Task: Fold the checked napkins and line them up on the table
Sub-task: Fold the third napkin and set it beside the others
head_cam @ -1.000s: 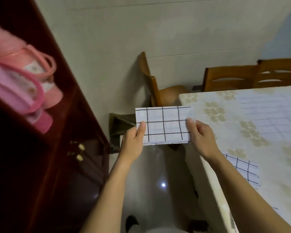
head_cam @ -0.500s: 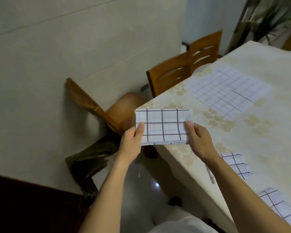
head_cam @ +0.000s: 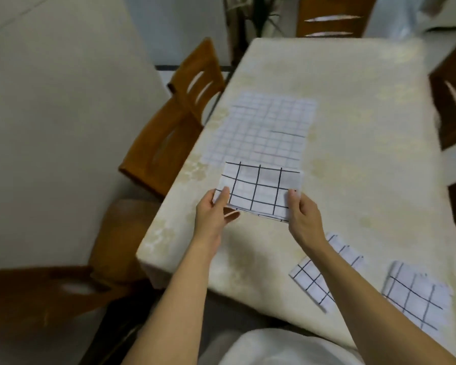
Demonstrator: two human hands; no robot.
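I hold a folded white napkin with black checks (head_cam: 259,189) in the air above the near left part of the table (head_cam: 353,159). My left hand (head_cam: 213,214) pinches its left end and my right hand (head_cam: 302,214) pinches its right end. Beyond it an unfolded checked napkin (head_cam: 261,130) lies flat on the table. Two folded checked napkins lie side by side near the front edge: one (head_cam: 319,277) partly under my right forearm, the other (head_cam: 416,293) to its right.
A cream floral cloth covers the table. Wooden chairs stand along the left side (head_cam: 174,127), at the far end (head_cam: 332,17) and at the right (head_cam: 453,96). Another chair (head_cam: 71,293) is close at my lower left. A wall rises on the left.
My view has swung from the cabinet and wall round to the table. The held napkin now hangs over the tabletop instead of beside its corner. My grip on it is unchanged.
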